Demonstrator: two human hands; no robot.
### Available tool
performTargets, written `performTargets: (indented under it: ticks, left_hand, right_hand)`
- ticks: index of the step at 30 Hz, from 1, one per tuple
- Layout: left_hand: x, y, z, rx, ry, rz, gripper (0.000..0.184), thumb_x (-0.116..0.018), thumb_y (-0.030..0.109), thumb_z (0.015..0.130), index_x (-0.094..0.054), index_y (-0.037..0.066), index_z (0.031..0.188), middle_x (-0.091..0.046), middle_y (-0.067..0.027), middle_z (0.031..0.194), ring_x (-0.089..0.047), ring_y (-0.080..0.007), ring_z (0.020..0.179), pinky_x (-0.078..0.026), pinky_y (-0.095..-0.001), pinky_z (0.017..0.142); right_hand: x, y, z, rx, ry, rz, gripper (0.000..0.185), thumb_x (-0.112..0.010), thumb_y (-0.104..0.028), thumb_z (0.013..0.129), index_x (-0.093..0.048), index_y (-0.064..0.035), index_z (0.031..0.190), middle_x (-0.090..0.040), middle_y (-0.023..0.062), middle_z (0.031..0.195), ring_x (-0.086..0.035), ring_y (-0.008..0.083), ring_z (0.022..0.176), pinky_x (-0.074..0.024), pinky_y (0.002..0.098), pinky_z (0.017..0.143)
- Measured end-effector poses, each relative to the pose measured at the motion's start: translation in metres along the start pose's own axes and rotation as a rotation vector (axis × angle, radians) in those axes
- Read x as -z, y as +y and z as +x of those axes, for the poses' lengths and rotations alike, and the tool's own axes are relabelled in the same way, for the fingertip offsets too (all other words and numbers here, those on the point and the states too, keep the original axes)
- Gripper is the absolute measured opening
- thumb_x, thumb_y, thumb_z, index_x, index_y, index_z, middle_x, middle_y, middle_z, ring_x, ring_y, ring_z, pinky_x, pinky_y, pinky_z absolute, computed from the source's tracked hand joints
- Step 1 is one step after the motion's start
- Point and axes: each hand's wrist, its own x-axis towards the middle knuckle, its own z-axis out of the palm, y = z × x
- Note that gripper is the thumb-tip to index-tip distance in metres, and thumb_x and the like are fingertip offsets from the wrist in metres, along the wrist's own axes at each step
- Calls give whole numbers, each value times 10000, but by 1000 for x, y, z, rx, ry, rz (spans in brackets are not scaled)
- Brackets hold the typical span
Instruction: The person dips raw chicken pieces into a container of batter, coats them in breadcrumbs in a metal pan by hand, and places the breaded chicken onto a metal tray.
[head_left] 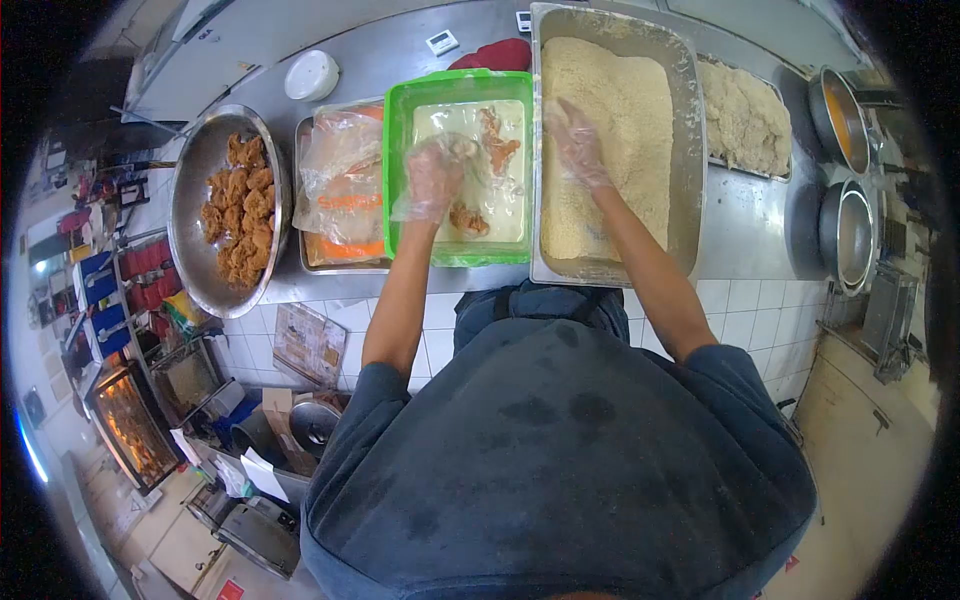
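Observation:
My left hand (436, 178), in a clear plastic glove, is over the left part of a green tub (396, 245) of pale, milky batter (440, 121). Its fingers are curled, and whatever they hold is hidden. Two reddish-brown pieces, which look like chicken, lie in the batter: one piece (498, 143) towards the far side, another piece (469, 220) nearer me. Gloved as well, my right hand (576, 146) is at the left side of a deep metal pan (688, 215) of yellowish flour (625, 130). Its fingers are stretched out and nothing shows in them.
Left of the tub, a tray (345, 268) bears a printed plastic bag (345, 175). Beyond it is a steel bowl (190, 215) of fried chicken (240, 215). A tray of pale crumbly coating (745, 118) and metal bowls (850, 235) stand to the right. A white lidded container (312, 75) sits behind.

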Motion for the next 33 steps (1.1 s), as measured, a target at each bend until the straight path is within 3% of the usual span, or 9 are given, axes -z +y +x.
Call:
performTargets:
  ticks: [2,7,14,17,20,23,26,30,33]
  left_hand:
    - [-24,-16,-26,125,-189,-56,248,-727,225,753,-665,-12,716,-654,-242,694,-665,-395,661,-532,-499,629]
    - [-24,-7,-82,142,-387,-183,231,-751,212,737,-687,1,806,-666,-229,717,-658,-400,649,-533,-481,620]
    - [7,-19,-87,279,-294,-199,286,-790,197,691,-705,-14,863,-691,-222,770,-678,-393,702,-545,-474,686]
    - [35,-5,-59,265,-211,-265,277,-784,185,701,-704,-20,870,-683,-232,765,-667,-408,705,-532,-486,671]
    - [26,-18,-57,288,-207,-213,247,-761,161,712,-704,-17,874,-675,-241,759,-657,-420,708,-523,-491,659]
    - [41,0,-45,330,-253,-168,184,-759,131,795,-742,35,951,-742,-144,846,-714,-257,769,-545,-370,705]
    - [29,-11,-55,248,-162,-215,198,-723,116,729,-706,-14,877,-676,-235,745,-659,-425,701,-526,-484,650]
    - [45,22,-42,305,-189,-283,174,-711,88,730,-711,-9,874,-685,-231,755,-668,-400,676,-532,-453,633]
    - [52,36,-34,340,-208,-305,178,-721,83,724,-720,-2,881,-688,-227,757,-671,-384,663,-532,-436,624]
  right_hand:
    - [-25,22,7,-274,-110,95,560,-462,-346,1022,-403,1,1457,-444,259,1465,-481,340,1324,-362,403,1115]
    - [-82,119,-35,54,-266,-383,712,-427,-509,1014,-373,37,1467,-391,232,1520,-411,325,1389,-290,398,1167]
    - [19,-7,-114,-507,-787,331,677,-421,-501,1015,-357,-46,1512,-362,167,1557,-340,269,1438,-220,380,1207]
    - [4,86,-121,-145,-941,280,615,-499,-433,995,-405,-89,1496,-413,122,1531,-392,246,1401,-255,364,1194]
    - [-5,134,-131,10,-882,362,597,-612,-313,933,-450,-96,1465,-471,98,1486,-463,231,1342,-319,346,1163]
    - [53,68,-130,-91,-787,265,635,-699,-229,865,-477,-94,1444,-549,90,1404,-523,217,1281,-393,334,1108]
    - [75,89,-122,-424,-606,157,616,-744,-197,815,-537,-55,1378,-631,93,1266,-575,202,1207,-452,320,1035]
    - [123,-6,-92,-923,-230,152,499,-756,-233,792,-640,26,1202,-684,109,1088,-640,185,1050,-500,300,901]
    - [128,39,-95,-764,-202,458,476,-761,-262,775,-659,63,1109,-683,133,1039,-658,195,940,-510,306,822]
